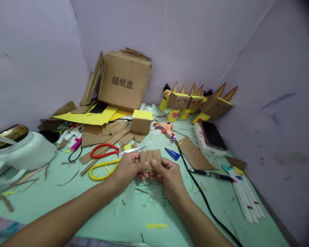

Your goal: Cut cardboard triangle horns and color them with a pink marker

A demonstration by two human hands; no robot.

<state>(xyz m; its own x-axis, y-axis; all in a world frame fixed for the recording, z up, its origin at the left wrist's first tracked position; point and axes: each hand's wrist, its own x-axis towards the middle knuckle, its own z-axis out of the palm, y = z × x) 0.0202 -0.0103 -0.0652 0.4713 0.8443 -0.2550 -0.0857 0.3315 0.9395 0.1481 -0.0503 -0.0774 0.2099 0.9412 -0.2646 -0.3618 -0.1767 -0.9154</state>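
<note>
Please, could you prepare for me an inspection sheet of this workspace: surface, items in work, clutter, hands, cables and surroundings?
Surface: green table, with green writing on it.
Job's things: cardboard, creased, held up; scissors beside the left hand; glue gun farther back.
Clutter: scraps, yellow strip, markers, phone, mug.
Hands: left hand and right hand grip the cardboard from opposite sides, thumbs on its face.
Cables: black cord runs from the glue gun, past the right hand, to the picture's lower edge.
Surroundings: pale walls, the right one stained; box and figures at the back.
</note>
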